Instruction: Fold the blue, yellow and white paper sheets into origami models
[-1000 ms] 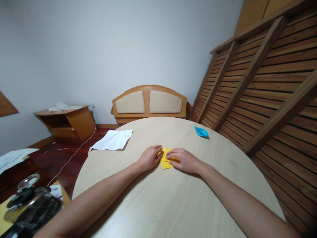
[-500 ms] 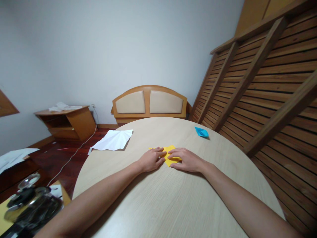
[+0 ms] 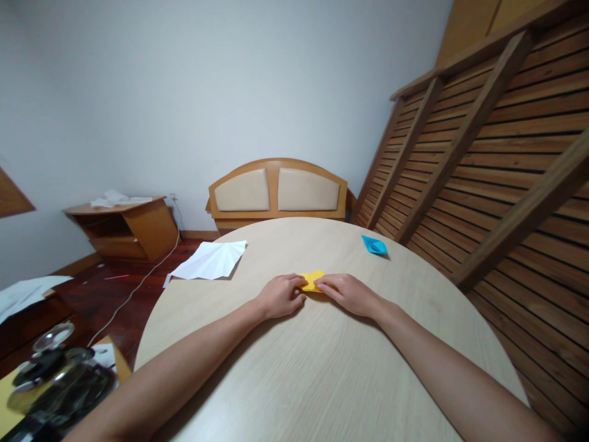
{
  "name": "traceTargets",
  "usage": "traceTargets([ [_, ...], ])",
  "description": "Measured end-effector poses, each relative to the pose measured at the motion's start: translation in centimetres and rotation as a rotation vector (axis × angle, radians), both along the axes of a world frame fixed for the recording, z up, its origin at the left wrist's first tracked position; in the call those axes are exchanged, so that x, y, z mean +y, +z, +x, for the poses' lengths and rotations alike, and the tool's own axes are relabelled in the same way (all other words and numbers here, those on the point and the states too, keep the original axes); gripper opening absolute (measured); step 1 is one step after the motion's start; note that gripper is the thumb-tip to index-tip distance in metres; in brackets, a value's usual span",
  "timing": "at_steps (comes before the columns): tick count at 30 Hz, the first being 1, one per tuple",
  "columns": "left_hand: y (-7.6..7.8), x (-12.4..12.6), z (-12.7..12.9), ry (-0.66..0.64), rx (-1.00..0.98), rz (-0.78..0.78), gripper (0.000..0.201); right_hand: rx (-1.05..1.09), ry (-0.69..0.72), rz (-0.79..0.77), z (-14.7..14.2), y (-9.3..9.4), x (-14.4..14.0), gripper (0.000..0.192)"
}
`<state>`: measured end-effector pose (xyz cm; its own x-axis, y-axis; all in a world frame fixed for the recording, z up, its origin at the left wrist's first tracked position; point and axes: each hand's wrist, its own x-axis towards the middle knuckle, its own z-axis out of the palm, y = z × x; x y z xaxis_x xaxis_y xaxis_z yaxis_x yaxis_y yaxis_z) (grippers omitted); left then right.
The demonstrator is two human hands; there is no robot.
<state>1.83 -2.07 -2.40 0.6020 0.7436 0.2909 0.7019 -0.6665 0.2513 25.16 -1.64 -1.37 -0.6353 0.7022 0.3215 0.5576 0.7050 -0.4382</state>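
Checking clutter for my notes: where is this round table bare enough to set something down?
Bare: the near half of the round pale wooden table, and between the white paper sheet and blue folded paper. Crowded: left hand, right hand, yellow folded paper.

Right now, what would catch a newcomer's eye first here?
Both hands, left hand and right hand, press a small yellow paper at the middle of the round table. A blue folded paper lies far right, a white sheet at the left edge.
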Motion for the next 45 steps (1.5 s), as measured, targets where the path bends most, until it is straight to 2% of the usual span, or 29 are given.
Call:
traceTargets([
  [6,-0.2,0.7,-0.3,0.111,0.013,0.009,0.019,0.062,-0.064,-0.036,0.0,0.4,-0.2,0.036],
  [12,-0.1,0.9,-0.2,0.191,0.006,0.013,0.02,0.084,-0.138,-0.016,0.5,0.5,-0.1,0.041],
  [18,0.1,0.7,-0.1,0.242,-0.086,0.027,0.022,0.168,-0.237,0.057,0.7,0.3,0.2,0.026],
  [21,0.2,0.6,-0.1,0.251,-0.171,0.032,0.022,0.212,-0.236,0.077,0.7,0.2,0.5,0.025],
  [28,0.5,0.7,-0.1,0.306,-0.319,0.024,0.028,0.389,-0.242,-0.035,0.5,0.2,1.0,0.037],
  [34,0.1,1.1,-0.4,0.357,-0.32,-0.02,0.032,0.367,-0.249,-0.106,0.8,-0.9,1.6,0.039],
  [36,-0.1,1.1,-0.6,0.328,-0.307,0.038,0.03,0.322,-0.28,-0.114,0.8,-1.4,1.7,0.041],
  [39,-0.1,0.7,-0.5,0.146,-0.287,0.122,0.027,0.254,-0.335,-0.129,0.7,-2.0,1.7,0.044],
  [42,0.0,0.1,-0.1,-0.066,-0.216,0.069,0.03,0.184,-0.37,-0.138,0.4,-2.1,1.5,0.046],
  [45,0.0,-0.3,0.2,-0.175,-0.099,-0.007,0.038,0.092,-0.383,-0.096,0.3,-1.8,1.2,0.046],
])
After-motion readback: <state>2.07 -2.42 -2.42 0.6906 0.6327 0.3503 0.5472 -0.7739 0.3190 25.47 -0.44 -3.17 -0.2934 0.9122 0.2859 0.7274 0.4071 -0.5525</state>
